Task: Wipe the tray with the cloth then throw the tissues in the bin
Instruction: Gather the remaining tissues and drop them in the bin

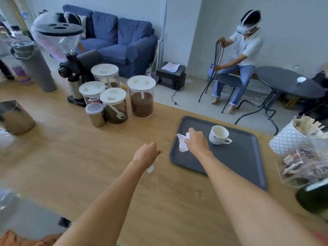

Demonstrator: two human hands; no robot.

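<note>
the grey tray (230, 162) lies on the wooden counter (88, 166), a white cup (219, 134) standing on it. the right hand (195, 142) clutches a crumpled tissue (182, 143) over the tray's left edge; the left hand (146, 155), beside the tray, pinches another tissue scrap (150, 169). lidded jars (124, 98) stand well apart.
</note>
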